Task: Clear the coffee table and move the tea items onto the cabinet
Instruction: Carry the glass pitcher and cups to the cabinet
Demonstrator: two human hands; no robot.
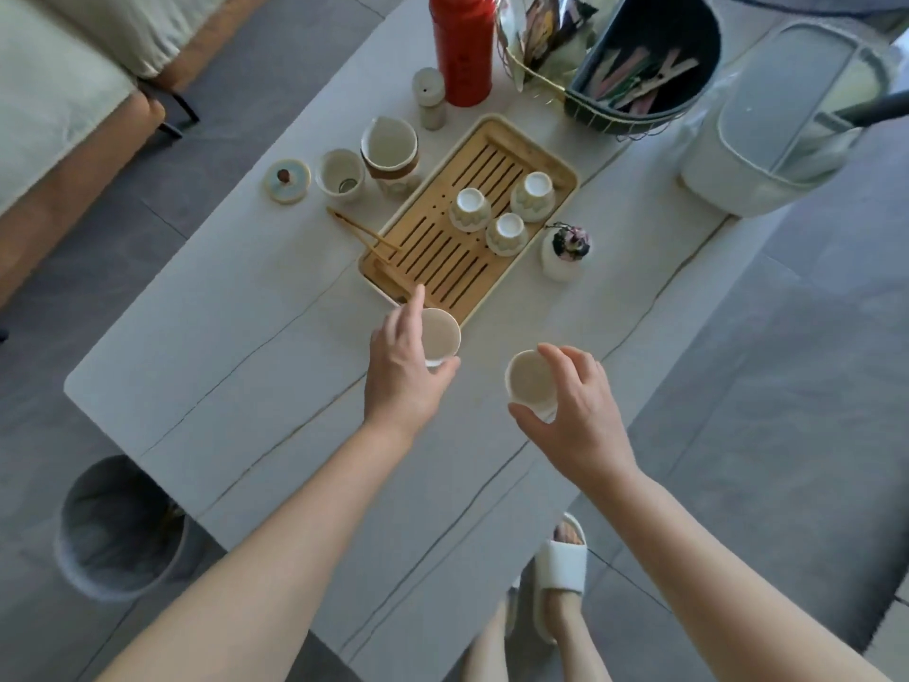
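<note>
- Tea items sit across the pale marble-look coffee table (pixel 275 366), gathered mostly in the upper middle of the frame around a slatted bamboo tea tray (pixel 442 268).
- Each hand holds one small white ceramic cup: the left hand (pixel 406 374) curls round the left-hand cup (pixel 440 337) just below the tray's lower corner, forefinger lifted straight; the right hand (pixel 573 411) pinches the right-hand cup (pixel 529 379) between thumb and fingers, centre-right of the frame.
- Judged from this, the step in hand is gathering loose cups; whether they are bound for the tray or straight for the cabinet cannot be told, and no cabinet is in view.
- Next move, as I read it: set both cups upright beside the others on the tray's free slats, clear of the bamboo tongs (pixel 364 233) lying over its left edge, so that the tray carries everything at once.
- Counted: five small cups in all, two in the hands and three cups on the tray (pixel 506 214); one cream pitcher (pixel 388 157); one strainer cup (pixel 340 177); one round lid with a knob (pixel 287 180); one tongs; one tray.
- Also one red flask (pixel 461 46), one small grey jar (pixel 429 98) and one little white vase (pixel 564 253) just right of the tray.
</note>
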